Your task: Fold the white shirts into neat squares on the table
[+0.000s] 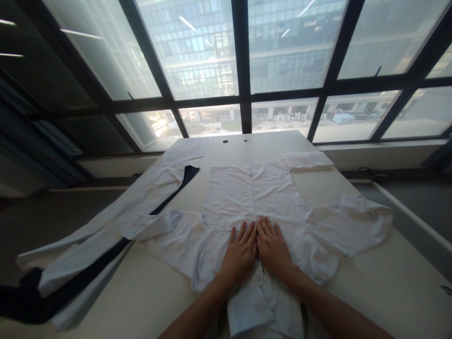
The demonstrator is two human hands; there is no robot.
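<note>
Two bare hands lie flat on a spread white shirt

The white shirt point(231, 193) lies opened out on the pale worktop point(374, 287), its two short sleeves stretched to either side and its surface lightly creased. The left hand point(242, 249) and the right hand point(271, 245) rest palm down side by side on the middle of the shirt, along its central seam. The left fingers point(242, 231) are straight and slightly apart; the right fingers point(267, 227) are straight and mostly together, the outermost standing a little away. Neither set grips the fabric. Below the hands, a narrower part of the shirt lies nearest the person.

Left of the shirt are loose white fabric point(134, 202) and a long dark cloth point(102, 259). Beyond its far left corner lies a printed sheet point(183, 151); at its far right corner is a folded white cloth point(307, 160). Tall windows point(289, 52) stand beyond the shirt's far edge.
</note>
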